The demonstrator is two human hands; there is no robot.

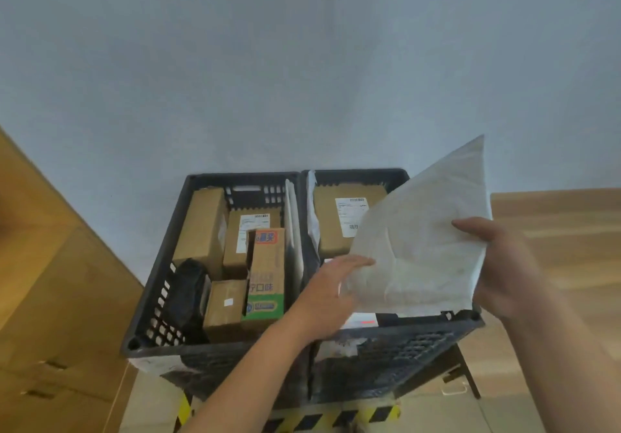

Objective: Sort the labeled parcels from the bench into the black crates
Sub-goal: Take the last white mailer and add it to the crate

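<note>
Holding: right grip (500, 264) clamped on white mailer (420, 247) edge, tilted, likely for right crate (403, 348).
Left grip (329, 295): apart, flat fingers propped lower corner.

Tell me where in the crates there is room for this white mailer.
Left crate: crowded, no bare floor shows. Right crate: room between the labelled box and the near wall, over a flat parcel; the white mailer hides part.

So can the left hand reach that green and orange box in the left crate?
Probably yes. The left hand is right beside the green and orange box, which stands uncovered in the left crate. It only rests flat against the white bag, which the right hand grips.
</note>
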